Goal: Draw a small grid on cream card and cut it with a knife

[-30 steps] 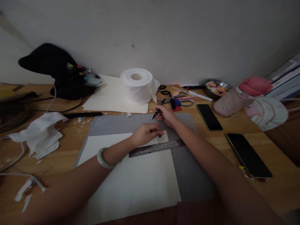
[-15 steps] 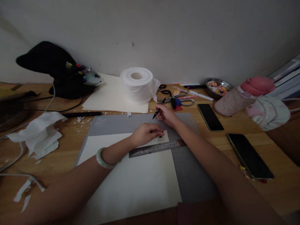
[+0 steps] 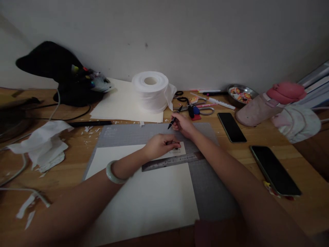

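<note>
My right hand (image 3: pixel 183 125) grips a black pen (image 3: pixel 175 118), its tip pointing down and left over the grey cutting mat (image 3: pixel 120 132). Just below and to the left, my left hand (image 3: pixel 162 145) is closed in a pinch above the upper right corner of a large cream sheet of paper (image 3: pixel 154 199). A small dark bit shows at its fingertips, too little to name. Under those fingers, part of a small drawn rectangle is visible. A metal ruler (image 3: pixel 169 162) lies slantwise across the sheet, apart from the fingers, its right end close to my right forearm.
Behind the mat stand a toilet paper roll (image 3: pixel 150 92) on cream sheets (image 3: pixel 115 106), scissors (image 3: pixel 203 109) and markers (image 3: pixel 221 103). To the right are two phones (image 3: pixel 231 127), a metal bowl (image 3: pixel 232 99) and a leaning bottle (image 3: pixel 259 108). Crumpled tissue (image 3: pixel 48 144) and paper scraps lie left.
The view has shifted slightly. Both hands keep nearly the same places and grips, the pen still held in the right hand.
</note>
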The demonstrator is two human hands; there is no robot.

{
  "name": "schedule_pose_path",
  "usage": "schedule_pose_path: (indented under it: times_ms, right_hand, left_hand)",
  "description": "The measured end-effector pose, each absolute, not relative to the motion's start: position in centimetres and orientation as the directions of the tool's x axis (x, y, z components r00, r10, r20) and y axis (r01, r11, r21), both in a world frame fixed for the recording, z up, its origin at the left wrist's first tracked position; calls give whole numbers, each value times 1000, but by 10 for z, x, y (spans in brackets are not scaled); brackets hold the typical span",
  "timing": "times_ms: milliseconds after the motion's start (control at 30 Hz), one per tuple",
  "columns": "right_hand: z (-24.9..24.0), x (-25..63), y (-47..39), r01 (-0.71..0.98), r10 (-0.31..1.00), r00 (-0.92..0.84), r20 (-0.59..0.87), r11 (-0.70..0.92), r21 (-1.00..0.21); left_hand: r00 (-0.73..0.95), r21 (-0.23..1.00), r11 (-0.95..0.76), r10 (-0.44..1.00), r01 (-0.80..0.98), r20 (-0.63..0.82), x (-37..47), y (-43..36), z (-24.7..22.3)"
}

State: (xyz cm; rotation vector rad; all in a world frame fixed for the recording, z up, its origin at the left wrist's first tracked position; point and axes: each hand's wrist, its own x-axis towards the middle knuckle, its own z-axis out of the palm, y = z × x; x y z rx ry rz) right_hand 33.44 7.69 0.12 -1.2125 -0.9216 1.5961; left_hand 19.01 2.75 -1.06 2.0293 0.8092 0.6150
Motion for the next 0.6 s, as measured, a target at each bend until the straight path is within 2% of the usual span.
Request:
schedule_pose_path:
  times_ms: [100,167,267,367,500,600]
  right_hand:
    - [-2,333,78,-230,952,-76,-298,-307,-923]
    - [1,333,79,-253,964,14,-265,-253,-934]
    - [25,337,75,-298,979,166,-116,-62,-953]
    - [74,345,58,-319,979,168,115,164,-933]
    - [118,351,18,-133,903,193,383,411,-902]
    - [99,350,-12,43,867,204,455,456,-889]
  left_hand:
    - [675,852,-423,728,308,117,190,28,-12]
    - [674,861,-410,730,301,112,190,28,-12]
    - [672,871,-395,732,293,106,190,28,-12]
    - [671,882,-375,735,287,94,190,28,-14]
    - [687,895,-368,719,251,103,190,28,-12]
    - [691,887,-385,714,254,113,190,27,-8]
